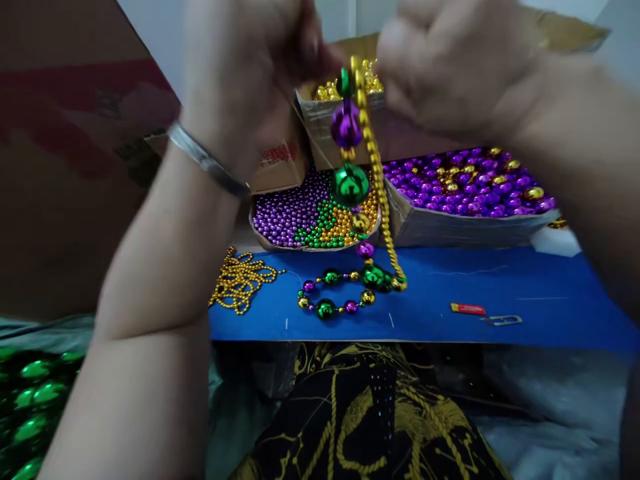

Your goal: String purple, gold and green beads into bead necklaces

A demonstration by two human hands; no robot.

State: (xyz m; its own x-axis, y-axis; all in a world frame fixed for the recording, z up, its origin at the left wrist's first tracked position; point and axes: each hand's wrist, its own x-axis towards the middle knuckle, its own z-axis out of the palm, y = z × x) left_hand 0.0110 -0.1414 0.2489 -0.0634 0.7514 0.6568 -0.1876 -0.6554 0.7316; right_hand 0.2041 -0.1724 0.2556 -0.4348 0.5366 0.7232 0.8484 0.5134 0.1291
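Observation:
A bead strand (351, 185) with large green and purple beads hangs between my raised hands, beside a gold bead chain (377, 170). Its lower part rests in a loop on the blue table. My left hand (285, 53) is blurred at the top, fingers closed near the strand's upper end. My right hand (435, 67), also blurred, is closed in a fist just right of the chain; what it grips is hidden. A pile of small gold beads on string (243, 279) lies on the table at the left.
Behind the blue table (425, 323) stand a box of small mixed beads (300, 217), a box of purple beads (465, 183) and one of gold beads (327, 92). A red lighter-like item (470, 309) and a metal clip (503, 321) lie right. Green beads (35, 400) show lower left.

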